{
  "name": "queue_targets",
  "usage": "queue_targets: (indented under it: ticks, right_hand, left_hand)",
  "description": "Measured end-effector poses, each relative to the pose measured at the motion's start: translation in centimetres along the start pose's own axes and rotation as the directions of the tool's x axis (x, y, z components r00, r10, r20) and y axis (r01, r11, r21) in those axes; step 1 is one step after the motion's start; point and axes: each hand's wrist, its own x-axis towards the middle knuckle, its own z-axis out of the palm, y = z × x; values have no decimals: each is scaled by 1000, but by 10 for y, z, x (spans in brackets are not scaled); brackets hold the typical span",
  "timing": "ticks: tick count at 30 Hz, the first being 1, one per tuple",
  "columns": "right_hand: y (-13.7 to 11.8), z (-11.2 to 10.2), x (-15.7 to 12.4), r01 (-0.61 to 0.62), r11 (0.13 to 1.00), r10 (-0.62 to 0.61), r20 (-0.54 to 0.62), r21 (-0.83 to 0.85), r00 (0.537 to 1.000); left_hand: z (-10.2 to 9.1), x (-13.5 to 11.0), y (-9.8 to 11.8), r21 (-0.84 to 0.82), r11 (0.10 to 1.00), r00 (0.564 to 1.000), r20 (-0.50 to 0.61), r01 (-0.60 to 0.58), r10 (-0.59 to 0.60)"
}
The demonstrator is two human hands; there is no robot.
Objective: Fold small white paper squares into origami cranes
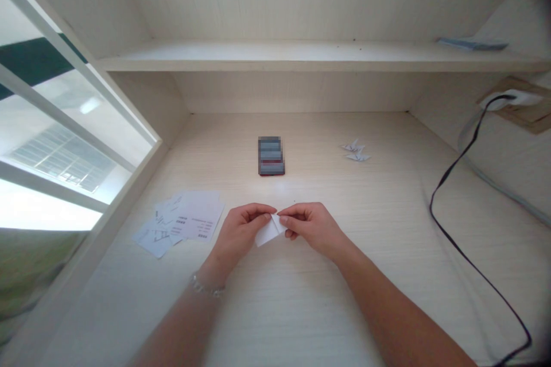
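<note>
Between my two hands is a small folded piece of white paper (269,231), with a crease line running across it. My left hand (241,229) pinches its upper left part between thumb and fingers. On the other side, my right hand (313,226) grips the right corner the same way, its fingertips close to those of the left. Part of the paper is hidden behind the fingers. To the left lie several overlapping white sheets (200,206) with printed text. A few small folded paper shapes (358,157) with pointed ends rest at the back right of the desk.
A dark phone-like object (271,156), its face pixelated, lies beyond my hands. Above the desk (275,309) runs a shelf (267,51) with a flat bluish item (472,44). A black cable (456,241) hangs from a wall socket (523,97) at right. Windows (64,120) stand left.
</note>
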Motion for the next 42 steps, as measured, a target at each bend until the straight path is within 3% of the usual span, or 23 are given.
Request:
queue_targets:
  ticks: [7,20,42]
  right_hand:
    - [0,1,-1,26,999,-26,-14,-34,1000]
    - [-1,4,-2,45,999,-45,-6,-30,999]
    - [-1,8,-1,25,999,-25,-25,20,999]
  left_hand:
    - [-2,1,-3,-108,994,1000,16,-15,17]
    - [0,0,-3,-68,997,999,-14,32,-33]
    - [-1,-1,-1,-69,998,1000,-11,-6,5]
